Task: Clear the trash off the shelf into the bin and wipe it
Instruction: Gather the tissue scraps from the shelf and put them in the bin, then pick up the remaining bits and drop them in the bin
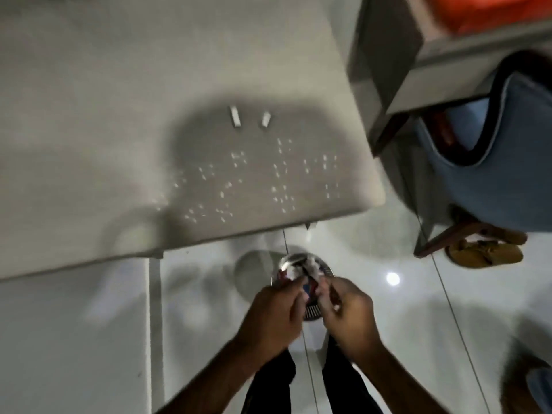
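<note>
**Trash held over the bin, crumbs left on the shelf**

The crumpled trash (301, 276), a blur of white and coloured scraps, sits directly above the round metal bin (313, 312), whose slotted wall shows between the two hands. The bin stands on the glossy white floor (418, 324), just in front of the shelf's near edge.

The left hand (268, 321) and right hand (348, 313) meet over the bin's mouth, both with fingers curled in around the scraps; motion blur hides exactly which pieces each hand pinches.

Behind them, the pale shelf (89, 144) carries two short white pieces (235, 116) lying side by side but apart, and, nearer the edge, a wide scatter of small white crumbs (254, 180) inside a dark shadow.

Below the hands, dark trouser legs (274, 383) stand on the floor. To the right are a blue chair (507, 144) with a dark rim and a tan sandal (484, 252) beside a wooden leg.
</note>
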`<state>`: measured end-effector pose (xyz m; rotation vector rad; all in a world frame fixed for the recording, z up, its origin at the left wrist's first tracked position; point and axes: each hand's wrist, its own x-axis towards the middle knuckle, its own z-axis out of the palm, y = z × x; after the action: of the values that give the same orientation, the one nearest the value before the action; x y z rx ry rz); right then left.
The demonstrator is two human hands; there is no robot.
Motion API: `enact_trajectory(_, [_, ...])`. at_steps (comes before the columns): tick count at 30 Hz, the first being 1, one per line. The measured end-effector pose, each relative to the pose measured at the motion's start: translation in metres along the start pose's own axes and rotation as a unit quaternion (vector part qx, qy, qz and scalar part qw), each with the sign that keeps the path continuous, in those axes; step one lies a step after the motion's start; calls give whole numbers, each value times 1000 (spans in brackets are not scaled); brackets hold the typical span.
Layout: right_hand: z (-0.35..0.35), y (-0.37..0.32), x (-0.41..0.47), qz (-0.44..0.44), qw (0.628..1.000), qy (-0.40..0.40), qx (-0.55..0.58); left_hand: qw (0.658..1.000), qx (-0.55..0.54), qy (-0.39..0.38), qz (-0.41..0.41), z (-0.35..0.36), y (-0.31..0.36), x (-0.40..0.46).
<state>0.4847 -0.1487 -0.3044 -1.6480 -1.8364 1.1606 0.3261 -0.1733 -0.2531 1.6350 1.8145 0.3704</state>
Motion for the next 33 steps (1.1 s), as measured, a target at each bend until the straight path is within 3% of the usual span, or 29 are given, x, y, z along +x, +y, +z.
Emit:
enact_trajectory(3, [-49, -87, -15, -66, 995, 67, 29, 989, -23, 78, 122, -76, 49, -22])
enact_trajectory(6, [-85, -165, 4, -154, 980, 125, 30, 972, 5, 179, 150, -146, 69, -3])
enact_trajectory(9, [-102, -227, 54, -205, 965, 162, -29, 965, 75, 237, 91, -205, 69, 45])
enact_trajectory(13, [-99, -276, 127, -114, 981, 88, -131, 969, 156, 190, -41, -244, 65, 108])
enact_trajectory(17, [-83, -285, 162, 27, 984, 0, -174, 973, 155, 145, -85, -241, 54, 134])
enact_trajectory(22, [-70, -281, 175, 25, 966, -12, -255, 978, 147, 131, -71, -233, 42, 142])
enact_trajectory(26, [-80, -281, 155, -17, 984, 32, -175, 972, 129, 193, -37, -231, 59, 115])
enact_trajectory(30, [-86, -245, 85, -167, 970, 139, -107, 944, 44, 322, 62, -187, 64, 43])
enact_trajectory(33, [-73, -189, 23, -200, 960, 184, -64, 943, -2, 319, 96, -127, 55, -9])
